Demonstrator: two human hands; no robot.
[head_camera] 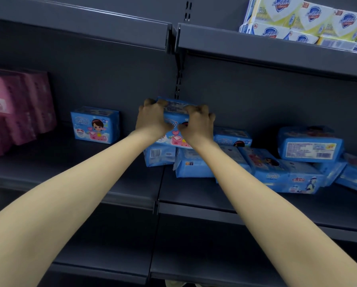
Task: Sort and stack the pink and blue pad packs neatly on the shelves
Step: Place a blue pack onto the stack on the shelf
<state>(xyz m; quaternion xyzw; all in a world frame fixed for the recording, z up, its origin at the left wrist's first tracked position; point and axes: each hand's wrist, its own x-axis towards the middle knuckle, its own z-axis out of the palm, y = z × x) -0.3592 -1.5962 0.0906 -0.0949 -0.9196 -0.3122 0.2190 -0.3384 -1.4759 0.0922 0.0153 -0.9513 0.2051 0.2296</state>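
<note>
At the far left of the shelf, the pink packs are stacked in a block; their wrapping looks soft and matt. Well apart from them, to the right, a standing blue pack is seen upright on its long edge, with its printed face to the front.

Nearer the middle, the held blue pack is grasped by both hands. The left hand is curled round its left end and the right hand round its right end, so its long axis runs from left to right between them. It is held just above the blue heap, which lies in disorder at the right, some packs flat and some tilted. The film is glossy and the packs look like soft cushions, easily pressed in.

The standing blue pack lies to the left of the hands, nearer to the left one, so a move leftward is probably needed. Soap boxes are stacked on the upper right shelf.
</note>
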